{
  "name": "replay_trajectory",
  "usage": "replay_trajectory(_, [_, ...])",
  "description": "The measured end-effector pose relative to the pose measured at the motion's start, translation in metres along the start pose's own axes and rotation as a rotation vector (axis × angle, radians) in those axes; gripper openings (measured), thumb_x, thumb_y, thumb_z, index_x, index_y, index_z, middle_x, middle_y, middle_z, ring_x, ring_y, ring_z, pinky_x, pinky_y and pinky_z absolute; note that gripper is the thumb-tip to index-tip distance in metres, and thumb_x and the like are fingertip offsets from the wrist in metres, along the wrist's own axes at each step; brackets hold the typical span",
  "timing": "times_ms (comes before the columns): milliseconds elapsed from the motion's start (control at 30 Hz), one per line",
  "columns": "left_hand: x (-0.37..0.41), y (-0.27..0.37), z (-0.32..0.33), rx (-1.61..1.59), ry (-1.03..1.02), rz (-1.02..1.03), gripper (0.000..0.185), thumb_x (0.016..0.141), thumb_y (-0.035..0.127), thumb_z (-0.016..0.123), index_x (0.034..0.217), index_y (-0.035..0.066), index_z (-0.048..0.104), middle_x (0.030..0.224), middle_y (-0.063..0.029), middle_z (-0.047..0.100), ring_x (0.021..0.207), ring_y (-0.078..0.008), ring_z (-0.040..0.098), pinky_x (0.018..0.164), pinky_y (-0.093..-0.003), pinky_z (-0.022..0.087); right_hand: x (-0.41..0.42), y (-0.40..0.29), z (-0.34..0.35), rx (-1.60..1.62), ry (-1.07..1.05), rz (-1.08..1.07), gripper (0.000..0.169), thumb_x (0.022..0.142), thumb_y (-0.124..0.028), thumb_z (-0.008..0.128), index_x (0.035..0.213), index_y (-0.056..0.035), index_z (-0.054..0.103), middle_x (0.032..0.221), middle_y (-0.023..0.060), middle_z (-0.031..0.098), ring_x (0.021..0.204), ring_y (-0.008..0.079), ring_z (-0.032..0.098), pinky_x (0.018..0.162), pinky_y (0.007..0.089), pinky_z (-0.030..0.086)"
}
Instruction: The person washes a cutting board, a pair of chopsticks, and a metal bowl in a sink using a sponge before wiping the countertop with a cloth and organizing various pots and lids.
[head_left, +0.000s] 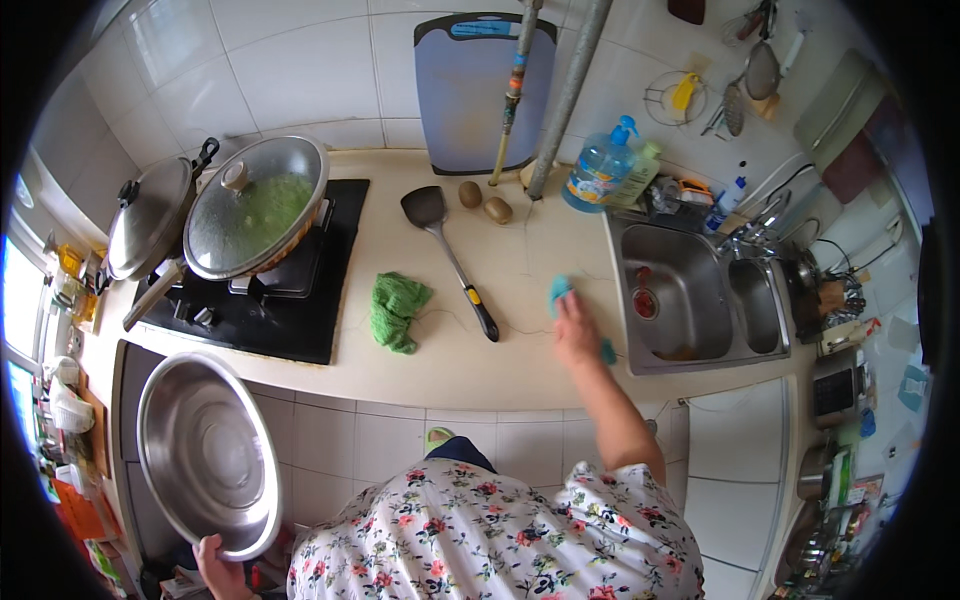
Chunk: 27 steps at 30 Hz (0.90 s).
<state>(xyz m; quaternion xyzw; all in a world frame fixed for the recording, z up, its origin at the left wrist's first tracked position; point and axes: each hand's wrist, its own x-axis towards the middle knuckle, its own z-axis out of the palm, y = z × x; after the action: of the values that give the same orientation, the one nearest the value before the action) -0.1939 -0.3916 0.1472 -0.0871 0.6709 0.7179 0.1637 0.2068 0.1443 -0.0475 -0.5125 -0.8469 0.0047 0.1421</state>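
My left hand (219, 568) grips the rim of a large stainless steel basin (214, 454), tilted in front of the counter's lower left edge. My right hand (576, 330) presses a blue-green cloth (560, 291) on the beige countertop (450, 382), left of the sink; part of the cloth shows beyond each side of the hand. A spatula (450, 255) with a black blade and a black-and-yellow handle lies in the middle of the counter. To its left is a crumpled green cloth (397, 311). Two brown kiwi-like fruits (484, 202) sit beyond the blade.
A glass-lidded pan (255, 210) with green food stands on the black gas stove (300, 322), beside another lidded pan (150, 217). A blue cutting board (480, 97) leans on the wall behind two pipes. A soap bottle (596, 176) stands near the double sink (675, 292).
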Motion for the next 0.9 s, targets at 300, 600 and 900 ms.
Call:
replay_trajectory(300, [-0.063,-0.076,0.112,0.038,-0.456,-0.161,0.017,0.072,-0.003,0.055,0.087,0.004,0.054,0.066,0.0023,0.049,0.055,-0.007,0.043,0.052,-0.0219,0.035,-0.038,-0.012,-0.04,0.023,-0.071,-0.428,0.047,0.082,-0.016,0.056,0.127,-0.0099,0.05,0.134,0.014,0.044,0.126,0.0337,0.039,0.105,0.0446,0.032])
replay_trajectory(600, [-0.164,-0.112,0.17,0.074,-0.367,-0.155,0.018,0.071,-0.002,0.055,0.088,0.002,0.054,0.071,0.0002,0.053,0.06,-0.0092,0.047,0.056,-0.0221,0.038,0.101,0.023,0.002,0.059,-0.047,-0.27,0.039,0.088,-0.019,0.047,0.127,-0.0155,0.049,0.138,0.0075,0.041,0.131,0.0315,0.033,0.107,0.049,0.027])
replay_trajectory(900, [-0.282,-0.173,0.263,0.047,-0.249,-0.091,0.014,0.073,-0.001,0.054,0.085,0.005,0.053,0.064,0.0024,0.046,0.056,-0.0086,0.045,0.055,-0.0235,0.041,0.153,0.143,0.026,0.033,0.053,0.082,0.044,0.088,-0.018,0.044,0.129,-0.0015,0.044,0.139,0.0185,0.038,0.13,0.0343,0.034,0.104,0.0487,0.031])
